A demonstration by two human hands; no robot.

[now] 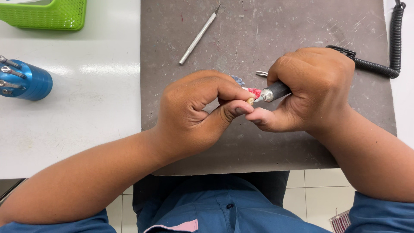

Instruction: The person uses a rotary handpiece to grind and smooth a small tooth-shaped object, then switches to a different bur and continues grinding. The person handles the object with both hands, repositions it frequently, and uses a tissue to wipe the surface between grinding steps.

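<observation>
My left hand [202, 110] pinches a small pink and cream piece [253, 93] between thumb and forefinger, over the grey mat [267, 30]. My right hand [308, 88] grips a grey rotary handpiece [272, 92] like a pen. Its metal tip touches the small piece. Both thumbs rest against each other below the tip. A black coiled cord [388, 51] runs from behind my right hand toward the upper right.
A thin metal hand tool [199, 35] lies on the mat above my hands. A blue round holder with metal burs [23, 80] and a green basket [47, 15] stand on the white table at the left. The table edge runs just in front of my body.
</observation>
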